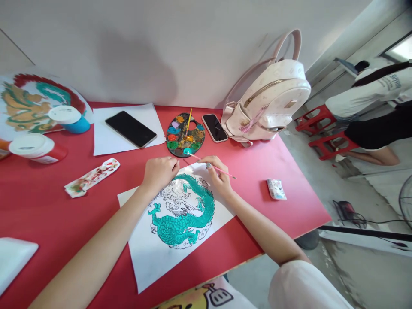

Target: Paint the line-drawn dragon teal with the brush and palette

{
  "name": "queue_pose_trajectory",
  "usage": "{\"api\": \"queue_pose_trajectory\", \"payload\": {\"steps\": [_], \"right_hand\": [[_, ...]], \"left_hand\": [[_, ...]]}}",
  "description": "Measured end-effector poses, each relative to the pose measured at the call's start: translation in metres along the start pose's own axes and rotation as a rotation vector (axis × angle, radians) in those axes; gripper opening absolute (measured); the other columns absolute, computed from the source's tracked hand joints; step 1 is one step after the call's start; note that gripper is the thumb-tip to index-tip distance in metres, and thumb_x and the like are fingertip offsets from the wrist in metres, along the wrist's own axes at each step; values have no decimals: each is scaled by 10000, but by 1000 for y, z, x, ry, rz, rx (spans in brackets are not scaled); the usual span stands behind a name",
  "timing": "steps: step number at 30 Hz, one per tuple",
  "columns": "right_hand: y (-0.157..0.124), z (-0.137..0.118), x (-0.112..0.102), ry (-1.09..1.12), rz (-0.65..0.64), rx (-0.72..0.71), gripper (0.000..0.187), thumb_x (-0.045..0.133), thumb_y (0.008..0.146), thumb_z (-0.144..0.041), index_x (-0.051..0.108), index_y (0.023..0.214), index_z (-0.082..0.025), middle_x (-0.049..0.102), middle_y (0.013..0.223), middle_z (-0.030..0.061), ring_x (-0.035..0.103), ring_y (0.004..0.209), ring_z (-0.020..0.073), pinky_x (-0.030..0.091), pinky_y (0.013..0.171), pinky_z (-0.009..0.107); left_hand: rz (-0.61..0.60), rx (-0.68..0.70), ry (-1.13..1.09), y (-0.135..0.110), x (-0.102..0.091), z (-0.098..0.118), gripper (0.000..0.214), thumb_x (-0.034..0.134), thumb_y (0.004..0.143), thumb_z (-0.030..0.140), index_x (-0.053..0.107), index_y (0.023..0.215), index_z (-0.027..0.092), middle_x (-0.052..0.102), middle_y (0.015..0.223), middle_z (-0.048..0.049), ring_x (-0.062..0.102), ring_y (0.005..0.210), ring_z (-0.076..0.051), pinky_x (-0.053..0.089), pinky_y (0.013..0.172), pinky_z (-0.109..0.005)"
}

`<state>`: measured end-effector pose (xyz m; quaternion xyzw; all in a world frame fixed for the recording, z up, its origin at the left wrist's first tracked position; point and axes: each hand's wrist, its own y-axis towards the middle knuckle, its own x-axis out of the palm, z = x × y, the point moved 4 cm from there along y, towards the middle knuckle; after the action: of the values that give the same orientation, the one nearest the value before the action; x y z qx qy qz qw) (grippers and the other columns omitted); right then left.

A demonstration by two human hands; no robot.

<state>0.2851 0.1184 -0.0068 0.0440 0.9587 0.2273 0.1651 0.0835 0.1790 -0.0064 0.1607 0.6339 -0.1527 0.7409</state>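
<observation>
A pink paintbrush (222, 171) is held in my right hand (219, 174), its tip in the teal well of the paint palette (179, 141). A second, yellow-handled brush (189, 120) lies across that palette. My left hand (161, 171) rests closed at the upper edge of the white paper (144, 257); whether anything is under its fingers is hidden. On this sheet is a round dragon drawing (180, 214), its body painted teal, while the head and clouds are still black outline on white.
Behind the palette lies a phone (215, 128) beside a pale pink backpack (273, 98). To the left are a larger phone (131, 128) on white paper, two paint bottles (69, 119) and a stained strip (92, 177). A small packet (276, 189) lies right. People sit on red stools (331, 141).
</observation>
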Motion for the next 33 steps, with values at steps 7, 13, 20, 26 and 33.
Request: {"api": "queue_pose_trajectory", "payload": {"steps": [7,13,20,26,33], "right_hand": [[-11,4,7,308,41,127,610,535,1079,-565,502,572,-228,481,590,-5,466,577,166,392,607,332],[-11,-6,11,176,-151,10,575,481,1109,-538,581,634,-229,602,640,24,554,624,181,445,674,356],[-10,-6,11,115,-204,-35,583,422,1129,-524,561,642,-236,600,633,25,591,639,186,470,682,357],[-11,-9,12,140,-259,-82,569,412,1136,-497,561,651,-237,607,626,28,588,642,189,471,678,361],[-12,-7,12,151,-236,-26,581,425,1129,-519,554,639,-236,603,637,27,588,647,188,474,690,358]], "left_hand": [[1,-25,2,0,4,-1,430,417,1012,309,780,825,174,809,852,-147,770,836,-310,253,575,-342],[0,-34,8,0,2,0,433,409,1014,309,776,827,175,814,855,-140,770,822,-305,255,579,-348],[0,-34,14,0,0,1,430,414,1009,308,781,832,170,816,858,-146,771,831,-314,273,579,-351],[-7,-34,19,0,-1,2,431,411,1009,302,784,834,174,818,856,-139,776,835,-313,263,578,-352],[-6,-39,22,1,0,1,434,415,1009,315,786,828,178,821,867,-146,772,837,-317,266,576,-351]]}}
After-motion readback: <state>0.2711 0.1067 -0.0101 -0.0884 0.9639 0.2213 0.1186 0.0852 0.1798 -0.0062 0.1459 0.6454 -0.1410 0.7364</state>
